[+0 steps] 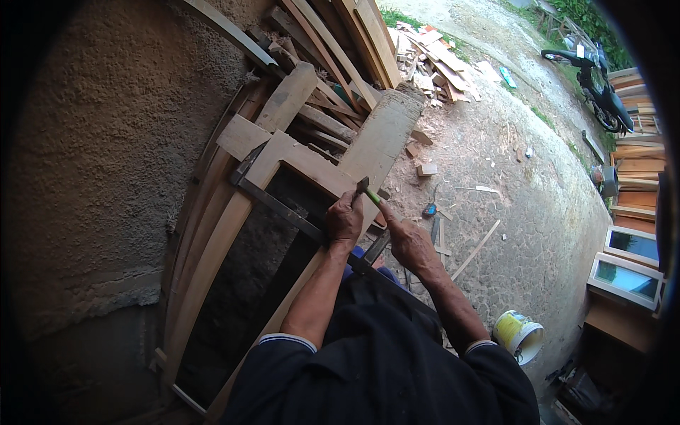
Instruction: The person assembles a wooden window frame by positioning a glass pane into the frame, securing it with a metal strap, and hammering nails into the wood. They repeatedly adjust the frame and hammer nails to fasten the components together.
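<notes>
My right hand (413, 246) is wrapped round the handle of a hammer (373, 195), which is green near its dark head. The head is right beside the top of my left hand (343, 221). That hand is closed over the corner of a wooden frame (306, 162), and whatever its fingers pinch is too small to make out. A dark metal bar clamp (280, 210) lies across the frame, with its near end beside my body. Under the frame's corner runs a broad plank (386, 131).
Stacked timber (333, 42) leans along the rough wall (127, 142) at left. Offcuts (443, 64) are heaped at the far side. A yellow and white bucket (518, 336) lies on the concrete at right. Beyond are a motorcycle (602, 92) and white-framed windows (627, 278).
</notes>
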Available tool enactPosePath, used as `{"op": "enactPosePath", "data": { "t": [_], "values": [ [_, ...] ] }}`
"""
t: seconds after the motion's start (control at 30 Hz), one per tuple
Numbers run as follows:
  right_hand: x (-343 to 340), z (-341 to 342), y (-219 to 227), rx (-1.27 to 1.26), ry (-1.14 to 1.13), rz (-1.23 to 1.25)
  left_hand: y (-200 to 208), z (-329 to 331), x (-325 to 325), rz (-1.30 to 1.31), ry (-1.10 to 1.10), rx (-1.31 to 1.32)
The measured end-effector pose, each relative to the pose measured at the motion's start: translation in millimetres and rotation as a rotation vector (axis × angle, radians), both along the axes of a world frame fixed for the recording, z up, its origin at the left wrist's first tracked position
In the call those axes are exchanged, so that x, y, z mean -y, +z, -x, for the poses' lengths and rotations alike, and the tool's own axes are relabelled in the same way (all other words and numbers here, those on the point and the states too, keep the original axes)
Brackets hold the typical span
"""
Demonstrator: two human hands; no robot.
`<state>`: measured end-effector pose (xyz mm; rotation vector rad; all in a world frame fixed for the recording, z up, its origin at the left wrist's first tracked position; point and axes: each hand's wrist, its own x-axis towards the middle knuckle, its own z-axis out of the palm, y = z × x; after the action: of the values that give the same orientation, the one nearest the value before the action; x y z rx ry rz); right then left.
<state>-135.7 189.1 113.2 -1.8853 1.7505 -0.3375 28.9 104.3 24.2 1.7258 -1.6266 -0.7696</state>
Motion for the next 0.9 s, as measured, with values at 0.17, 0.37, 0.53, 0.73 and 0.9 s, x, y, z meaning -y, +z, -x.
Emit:
{"op": "enactPosePath", "data": {
  "t": [0.17, 0.37, 0.53, 0.73, 0.9],
  "values": [
    [-2.7, 3.8, 4.2, 0.045, 0.01, 0.108, 9.3, -16.3, 26.4, 0.149, 0.009, -0.115],
    [-0.1, 2.4, 14.3, 0.081, 0.051, 0.186, 13.9, -26.2, 122.2, 0.389, -0.195, 0.379],
    [5.0, -4.2, 17.3, 0.019, 0.039, 0.086, -4.8, -26.3, 125.3, 0.425, -0.297, 0.489],
    [8.0, -6.8, 18.3, 0.047, 0.023, 0.042, -11.5, -28.3, 131.0, 0.443, -0.285, 0.507],
    [0.8, -8.0, 9.8, 0.069, -0.016, 0.13, -12.7, -27.9, 130.5, 0.468, -0.281, 0.497]
  ]
}}
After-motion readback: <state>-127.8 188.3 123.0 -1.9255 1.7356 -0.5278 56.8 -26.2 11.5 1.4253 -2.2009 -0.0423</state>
